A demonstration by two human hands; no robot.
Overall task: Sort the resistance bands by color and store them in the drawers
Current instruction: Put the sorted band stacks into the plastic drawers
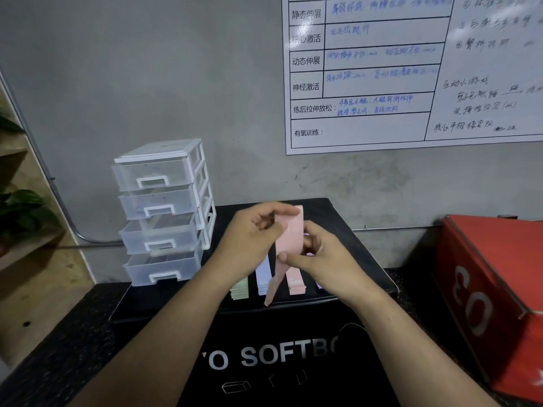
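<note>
Both hands hold one pink resistance band (289,230) upright above the black soft box (164,301). My left hand (252,233) pinches its upper end and my right hand (311,254) grips its middle, while the lower end hangs down. Under the hands lie sorted stacks: green bands (239,290), blue bands (263,276), pink bands (295,282) and a sliver of purple bands (319,285), mostly hidden by my right wrist. A clear four-drawer unit (164,212) with white handles stands at the box's back left, its drawers pushed in.
A red box (484,295) marked 03 sits to the right. A whiteboard (411,71) hangs on the grey wall behind. Wooden shelving (32,254) with a green plant (20,210) is at the left.
</note>
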